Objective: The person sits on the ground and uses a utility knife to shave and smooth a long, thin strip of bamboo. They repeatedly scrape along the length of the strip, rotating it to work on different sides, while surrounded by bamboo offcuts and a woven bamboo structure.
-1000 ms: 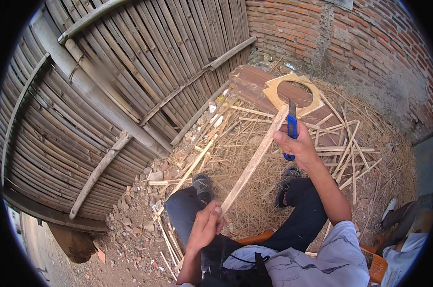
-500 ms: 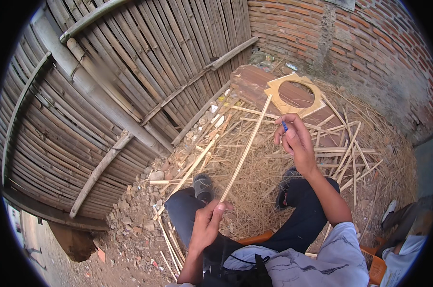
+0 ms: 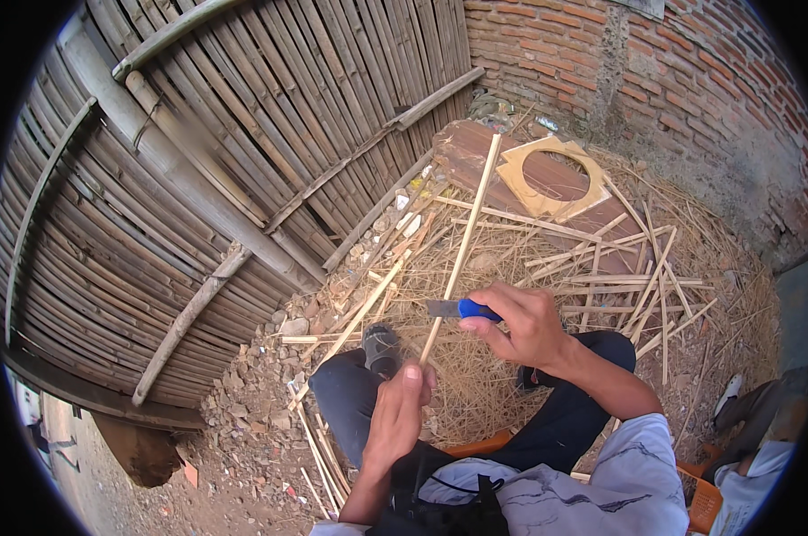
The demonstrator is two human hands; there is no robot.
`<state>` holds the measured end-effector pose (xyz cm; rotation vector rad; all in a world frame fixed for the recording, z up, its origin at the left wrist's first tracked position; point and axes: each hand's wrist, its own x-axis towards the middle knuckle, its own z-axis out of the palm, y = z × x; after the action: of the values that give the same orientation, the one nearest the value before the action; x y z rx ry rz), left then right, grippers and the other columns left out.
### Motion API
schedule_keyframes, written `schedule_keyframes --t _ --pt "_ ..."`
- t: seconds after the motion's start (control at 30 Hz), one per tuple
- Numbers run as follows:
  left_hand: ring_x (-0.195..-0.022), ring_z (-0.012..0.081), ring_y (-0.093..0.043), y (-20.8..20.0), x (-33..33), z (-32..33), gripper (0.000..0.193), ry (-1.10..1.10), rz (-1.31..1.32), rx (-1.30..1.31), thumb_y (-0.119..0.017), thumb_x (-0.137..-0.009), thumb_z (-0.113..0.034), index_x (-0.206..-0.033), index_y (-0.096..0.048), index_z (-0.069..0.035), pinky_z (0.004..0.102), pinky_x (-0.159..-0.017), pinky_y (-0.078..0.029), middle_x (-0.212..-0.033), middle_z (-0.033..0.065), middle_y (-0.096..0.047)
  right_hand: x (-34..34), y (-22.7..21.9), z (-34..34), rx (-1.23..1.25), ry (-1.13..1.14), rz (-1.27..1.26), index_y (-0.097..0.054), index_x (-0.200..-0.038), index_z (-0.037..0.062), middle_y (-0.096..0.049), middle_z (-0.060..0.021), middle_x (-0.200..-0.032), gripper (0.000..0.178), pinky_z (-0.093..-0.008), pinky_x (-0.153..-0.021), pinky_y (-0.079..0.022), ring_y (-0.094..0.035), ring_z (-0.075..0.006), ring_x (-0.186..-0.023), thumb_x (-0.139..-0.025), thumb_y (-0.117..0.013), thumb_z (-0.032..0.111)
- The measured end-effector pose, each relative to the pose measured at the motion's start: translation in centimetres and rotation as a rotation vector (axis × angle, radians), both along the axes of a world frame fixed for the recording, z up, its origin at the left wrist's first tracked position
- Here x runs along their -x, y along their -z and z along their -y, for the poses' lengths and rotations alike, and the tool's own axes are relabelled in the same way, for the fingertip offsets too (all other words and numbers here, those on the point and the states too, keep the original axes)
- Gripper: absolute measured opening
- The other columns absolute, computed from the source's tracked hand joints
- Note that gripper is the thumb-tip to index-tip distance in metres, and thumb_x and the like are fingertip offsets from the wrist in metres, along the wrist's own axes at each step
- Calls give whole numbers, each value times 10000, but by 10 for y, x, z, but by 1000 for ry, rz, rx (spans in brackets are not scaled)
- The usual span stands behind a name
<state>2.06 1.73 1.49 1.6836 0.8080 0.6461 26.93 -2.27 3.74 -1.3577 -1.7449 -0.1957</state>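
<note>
A long, pale bamboo strip (image 3: 472,223) slants up and away from my left hand (image 3: 399,406), which is closed round its near end above my left thigh. My right hand (image 3: 531,329) grips a knife (image 3: 480,311) by its blue handle. The short grey blade lies across the strip a little beyond my left fingers; whether it cuts into the wood I cannot tell. Under the strip lies a heap of thin shavings (image 3: 484,384), between my feet.
A reddish-brown board (image 3: 471,147) carries a flat, tan piece with a round hole (image 3: 516,179). More bamboo strips (image 3: 658,281) lie crisscrossed to the right and others at left. A bamboo fence (image 3: 333,116) and brick wall (image 3: 547,54) bound the spot. Another person's leg (image 3: 748,411) shows at right.
My right hand has come down and toward me, bringing the knife blade onto the strip. The strip's far end has swung slightly left and upward in view. My left hand keeps its hold.
</note>
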Motion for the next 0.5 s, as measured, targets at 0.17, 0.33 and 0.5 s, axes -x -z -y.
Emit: schedule_keyframes --t 0.17,0.33,0.5 --pt "-641 110 -377 -3 -7 0 488 -42 -35 -73 -397 -1202 -387 -906 -549 -30 326 -595 -335 -682 -1 -424 1 1 1 2 2 22 -744 -1106 68 -754 -86 -892 319 -370 -565 -579 -756 -265 -685 -954 -828 336" --pt "-569 209 -603 -8 -11 -2 385 -86 -99 -99 -523 -1167 -321 -976 -613 0 410 -580 -474 -638 99 -590 7 -2 4 7 -8 42 -745 -1107 73 -750 -82 -879 309 -368 -570 -580 -755 -262 -688 -951 -830 326" --pt "-561 192 -604 -13 -14 0 385 -98 -93 -107 -543 -1158 -330 -975 -616 1 400 -574 -474 -625 94 -585 7 -2 3 -28 -18 7 -736 -1019 27 -719 -94 -819 340 -371 -525 -528 -724 -272 -636 -936 -846 338"
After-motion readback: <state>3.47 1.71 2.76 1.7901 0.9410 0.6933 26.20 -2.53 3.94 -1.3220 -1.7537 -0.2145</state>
